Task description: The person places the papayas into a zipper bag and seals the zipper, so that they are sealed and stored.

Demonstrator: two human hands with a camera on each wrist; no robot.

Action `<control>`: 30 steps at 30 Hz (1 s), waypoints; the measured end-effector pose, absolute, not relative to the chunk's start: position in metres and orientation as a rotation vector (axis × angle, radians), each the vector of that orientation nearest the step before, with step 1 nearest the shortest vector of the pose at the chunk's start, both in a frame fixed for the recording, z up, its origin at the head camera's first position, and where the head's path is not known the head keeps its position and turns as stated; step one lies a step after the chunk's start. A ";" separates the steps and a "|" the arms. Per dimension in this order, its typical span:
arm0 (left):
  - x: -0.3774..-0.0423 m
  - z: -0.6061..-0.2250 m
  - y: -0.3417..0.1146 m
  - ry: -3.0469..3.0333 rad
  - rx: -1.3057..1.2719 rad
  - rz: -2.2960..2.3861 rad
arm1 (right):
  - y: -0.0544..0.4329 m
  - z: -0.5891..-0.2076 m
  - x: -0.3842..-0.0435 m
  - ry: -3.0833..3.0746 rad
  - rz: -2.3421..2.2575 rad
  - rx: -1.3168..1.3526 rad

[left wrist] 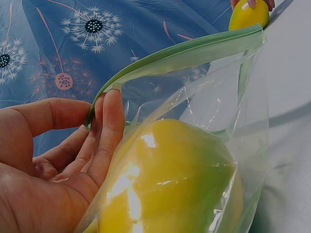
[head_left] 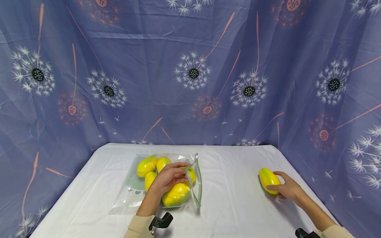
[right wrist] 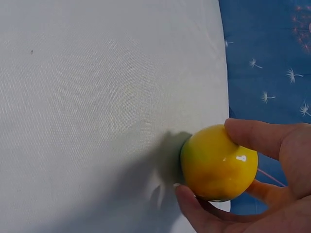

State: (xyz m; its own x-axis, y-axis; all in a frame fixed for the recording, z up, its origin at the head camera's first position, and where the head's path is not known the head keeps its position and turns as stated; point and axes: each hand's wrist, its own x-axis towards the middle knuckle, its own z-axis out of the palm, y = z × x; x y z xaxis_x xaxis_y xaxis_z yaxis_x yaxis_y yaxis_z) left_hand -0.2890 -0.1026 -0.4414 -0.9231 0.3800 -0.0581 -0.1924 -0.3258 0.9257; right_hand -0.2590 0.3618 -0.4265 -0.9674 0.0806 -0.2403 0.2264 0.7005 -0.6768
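My left hand (head_left: 169,177) pinches the green-edged mouth of a clear zip bag (head_left: 199,185) between thumb and fingers, which shows closely in the left wrist view at the bag's green zip strip (left wrist: 180,50). Several yellow-green mangoes (head_left: 177,195) lie inside the bag, partly hidden by that hand. The bag's mouth faces right and gapes. Off to the right, my right hand (head_left: 288,189) grips a single mango (head_left: 268,178) with thumb and fingers on opposite sides. In the right wrist view this mango (right wrist: 218,162) appears end-on, with its shadow on the cloth beside it.
A white cloth covers the table (head_left: 229,185). Behind and at both sides hangs a blue curtain (head_left: 166,99) with dandelion prints. The right-hand mango is close to the table's right edge. Dark wrist straps (head_left: 162,220) sit over beige sleeves.
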 end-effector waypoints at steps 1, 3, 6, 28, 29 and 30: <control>-0.289 -0.442 -0.102 1.564 0.240 2.292 | 0.362 -0.427 -0.259 2.725 -1.113 0.248; -0.289 -0.442 -0.102 1.566 0.243 2.290 | 0.362 -0.428 -0.258 2.748 -1.102 0.252; -0.289 -0.442 -0.102 1.567 0.241 2.287 | 0.362 -0.428 -0.259 2.772 -1.104 0.256; -0.289 -0.439 -0.103 1.582 0.234 2.281 | 0.322 -0.416 -0.270 2.746 -1.244 0.155; -0.290 -0.439 -0.103 1.583 0.231 2.281 | 0.319 -0.416 -0.272 2.741 -1.251 0.152; -0.290 -0.438 -0.103 1.585 0.229 2.280 | 0.316 -0.416 -0.273 2.733 -1.258 0.147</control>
State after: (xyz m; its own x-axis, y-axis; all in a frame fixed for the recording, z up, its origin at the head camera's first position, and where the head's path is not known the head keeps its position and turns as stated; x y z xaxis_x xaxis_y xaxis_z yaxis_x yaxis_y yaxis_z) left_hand -0.2897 -0.1029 -0.4384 -0.9246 0.3750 -0.0675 -0.1940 -0.3108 0.9305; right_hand -0.2731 0.3160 -0.4157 -0.9869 0.0344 -0.1577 0.1421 0.6479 -0.7484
